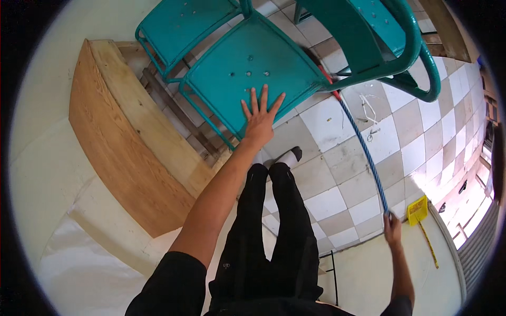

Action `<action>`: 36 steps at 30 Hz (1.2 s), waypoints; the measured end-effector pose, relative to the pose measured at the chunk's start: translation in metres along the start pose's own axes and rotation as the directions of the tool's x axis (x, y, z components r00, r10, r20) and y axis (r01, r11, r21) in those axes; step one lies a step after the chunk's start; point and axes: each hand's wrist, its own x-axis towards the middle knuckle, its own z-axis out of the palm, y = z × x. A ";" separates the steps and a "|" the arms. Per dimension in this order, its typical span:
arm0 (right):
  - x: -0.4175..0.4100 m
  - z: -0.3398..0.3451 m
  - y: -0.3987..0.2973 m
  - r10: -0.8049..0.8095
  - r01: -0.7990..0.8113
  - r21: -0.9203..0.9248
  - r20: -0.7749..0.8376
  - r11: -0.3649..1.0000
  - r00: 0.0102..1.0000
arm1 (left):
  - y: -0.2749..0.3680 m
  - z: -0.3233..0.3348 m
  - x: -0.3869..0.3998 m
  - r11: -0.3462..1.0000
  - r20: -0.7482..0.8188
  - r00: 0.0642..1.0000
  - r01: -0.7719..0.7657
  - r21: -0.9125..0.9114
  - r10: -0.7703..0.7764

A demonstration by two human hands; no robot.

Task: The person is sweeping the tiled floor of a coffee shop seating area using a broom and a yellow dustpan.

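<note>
My left hand (260, 123) lies flat with its fingers spread on the seat of a teal metal chair (284, 47). It holds nothing. Off to the right, my right hand (392, 229) is closed around the end of a long handle with a blue twisted pattern (365, 150). The handle runs up to a red section (330, 81) beside the chair's edge, where its far end goes out of sight behind the chair. White string-like litter (369, 108) and small bits lie on the tiled floor, right of the handle.
Another teal chair (189, 27) adjoins on the left, and a teal backrest (348, 35) rises at upper right. A wooden bench or table (130, 154) stands along the left wall. A yellow dustpan (417, 211) is near the doorway. My feet are on the checkered tiles (336, 170).
</note>
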 end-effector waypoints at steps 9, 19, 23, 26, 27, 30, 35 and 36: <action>-0.233 0.108 -0.012 0.477 -0.518 0.278 0.206 0.809 0.855 | 0.003 0.021 -0.005 0.980 -0.161 0.987 0.006 0.199 0.026; -0.272 0.179 -0.021 0.556 -0.605 0.408 0.245 0.684 0.794 | 0.000 0.056 -0.014 0.932 -0.134 0.977 -0.110 0.344 0.164; -0.265 0.187 -0.024 0.459 -0.499 0.419 0.200 0.759 0.866 | -0.006 0.049 -0.012 0.923 -0.125 0.975 -0.125 0.365 0.182; -0.247 0.182 -0.036 0.376 -0.404 0.234 0.155 0.884 0.913 | -0.005 0.044 -0.019 0.947 -0.118 0.977 -0.134 0.292 0.175; -0.238 0.183 -0.044 0.345 -0.354 0.262 0.081 0.898 0.935 | -0.002 0.043 -0.019 0.961 -0.102 0.980 -0.144 0.236 0.172; -0.189 0.198 -0.045 0.154 -0.156 0.144 0.023 0.977 0.988 | -0.006 0.046 -0.021 0.964 -0.102 0.972 -0.189 0.186 0.210; -0.075 0.218 -0.089 -0.047 0.047 0.049 -0.003 0.998 0.999 | -0.007 0.048 -0.039 0.982 0.044 0.990 -0.135 0.131 0.131; -0.048 0.221 -0.101 -0.153 0.153 0.011 -0.011 0.988 0.988 | -0.008 0.045 -0.039 0.982 0.039 0.991 -0.130 0.139 0.126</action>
